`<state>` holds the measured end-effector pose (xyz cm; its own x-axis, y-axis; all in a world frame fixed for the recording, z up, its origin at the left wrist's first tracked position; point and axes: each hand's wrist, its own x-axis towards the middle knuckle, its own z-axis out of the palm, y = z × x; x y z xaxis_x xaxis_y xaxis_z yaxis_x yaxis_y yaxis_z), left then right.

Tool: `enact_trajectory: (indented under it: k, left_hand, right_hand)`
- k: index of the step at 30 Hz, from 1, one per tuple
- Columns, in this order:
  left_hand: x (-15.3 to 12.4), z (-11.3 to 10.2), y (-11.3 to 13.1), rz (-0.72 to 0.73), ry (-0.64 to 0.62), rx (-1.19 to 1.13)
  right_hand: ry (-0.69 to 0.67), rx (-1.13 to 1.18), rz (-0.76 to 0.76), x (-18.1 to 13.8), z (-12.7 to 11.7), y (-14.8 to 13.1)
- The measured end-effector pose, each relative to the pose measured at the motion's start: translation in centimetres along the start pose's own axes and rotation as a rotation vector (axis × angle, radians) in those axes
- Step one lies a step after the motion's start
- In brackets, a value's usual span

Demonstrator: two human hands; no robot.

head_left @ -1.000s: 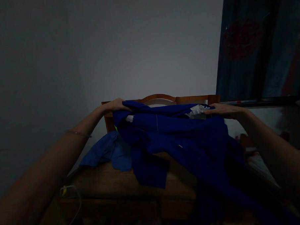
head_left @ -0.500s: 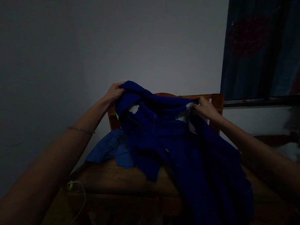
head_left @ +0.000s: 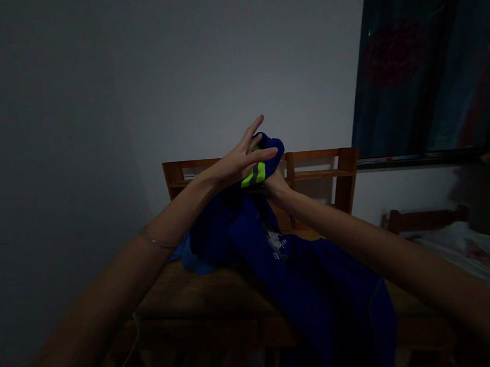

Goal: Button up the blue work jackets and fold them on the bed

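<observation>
A dark blue garment [head_left: 247, 237] with a yellow-green and grey reflective band and a white print hangs from the raised bunch of cloth at my hands. It drapes over the wooden table [head_left: 201, 299] and down past its front edge. My left hand [head_left: 246, 153] lies against the near side of the bunch, its fingers stretched out and apart. Just to the right and lower, my right hand [head_left: 276, 183] grips the cloth, its fingers mostly hidden behind it. Whether the garment is a jacket or trousers I cannot tell.
A lighter blue cloth [head_left: 195, 261] lies on the table, partly under the garment. Behind stands a wooden shelf rack [head_left: 346, 173] against the wall. A pale cable [head_left: 134, 340] hangs at the table's front left. A bed [head_left: 454, 244] is to the right, below a dark window [head_left: 419, 78].
My hands, held wide apart on the garment before, have come together at the middle. The cloth is gathered up, its reflective band now shows, and my left fingers have opened.
</observation>
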<state>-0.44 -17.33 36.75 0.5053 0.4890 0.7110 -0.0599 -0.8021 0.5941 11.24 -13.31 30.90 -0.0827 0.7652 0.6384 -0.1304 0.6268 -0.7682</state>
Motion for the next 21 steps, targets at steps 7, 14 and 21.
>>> enact_trajectory:
  k: [7,14,21]
  left_hand:
    - [-5.4,3.3,-5.6,0.157,0.192,0.592]
    - [-6.7,6.3,-11.7,-0.291,0.466,0.357]
    - [-5.4,5.8,-15.0,-0.557,0.353,-0.422]
  right_hand:
    - [0.156,0.334,0.194,1.1,-2.3,0.5]
    - [0.213,0.112,-0.139,1.2,-1.5,-1.4]
    - [0.26,-0.843,-0.447,1.6,-6.9,-4.9]
